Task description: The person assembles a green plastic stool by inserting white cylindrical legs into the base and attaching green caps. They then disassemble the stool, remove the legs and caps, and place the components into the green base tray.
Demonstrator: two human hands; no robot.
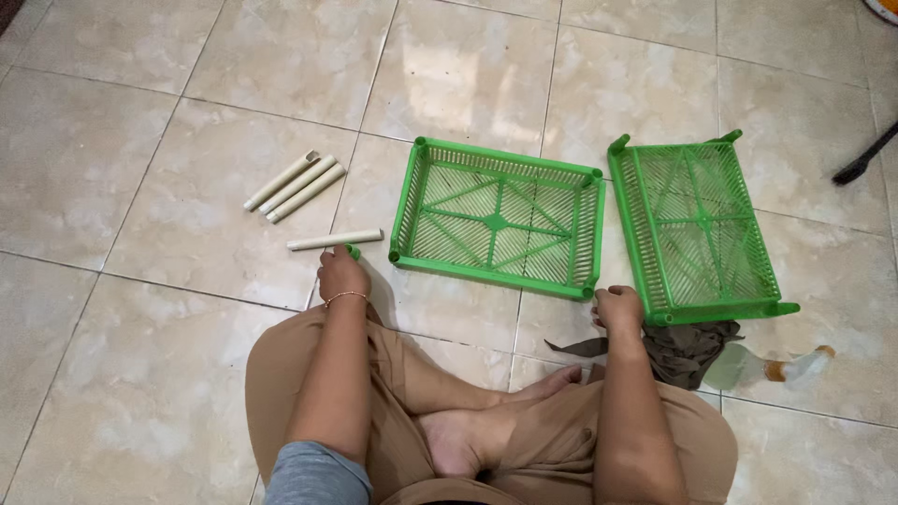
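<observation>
- Hands first: the left hand [342, 273] rests on the floor [140, 281], its grip closed around a small green piece [353, 251] just beside the end of a single cream tube [334, 240].
- The right hand [618, 310] sits at the near corner of the right-hand green tray [645, 224]; whether its grip is closed on anything I cannot tell (the fingers curl away from the camera).
- Risk, as I judge it: the lone tube is round and lies loose on smooth tile, so a nudge from the left hand could send it rolling.
- The three cream tubes [294, 186] lying together farther off could scatter the same way.
- Another risk: the right tray's edge lies on the dark cloth [687, 348], so it may rock or slide if pressed.
- Containers: the middle green tray [585, 234] and the right tray both have slatted bottoms and hold nothing.
- A clear bottle [795, 367] lies on its side beside the cloth.
</observation>
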